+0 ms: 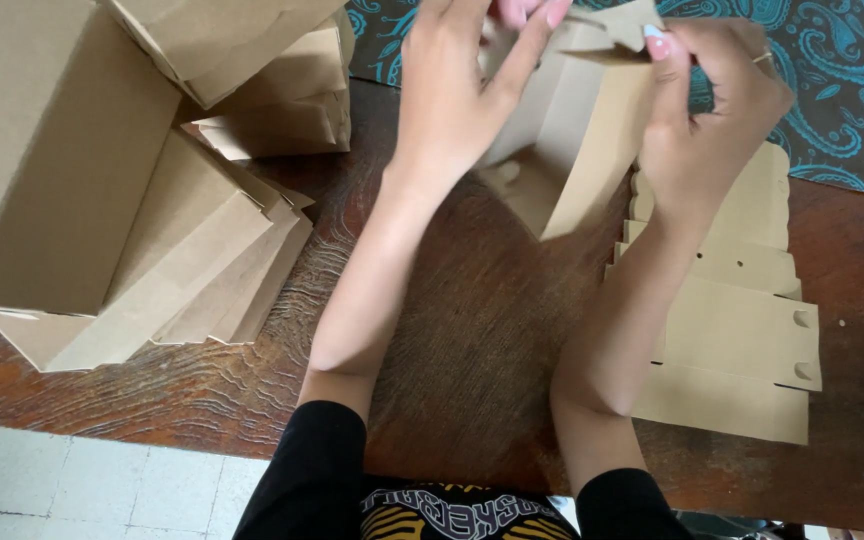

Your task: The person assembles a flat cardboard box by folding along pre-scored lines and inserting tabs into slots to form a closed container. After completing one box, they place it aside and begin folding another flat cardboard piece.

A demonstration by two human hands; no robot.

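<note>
Head view, near to far: black sleeves [312,470] at the dark wooden table [472,370]; flat die-cut cardboard blanks [742,340] stacked at right, assembled kraft boxes [102,200] at left. Beyond, the left hand [452,90] and right hand [712,110] each close a grip on a partly folded cardboard box [592,140], pinching its top flap. Judged step: forming the box; tucking that flap calls for steady alignment.
</note>
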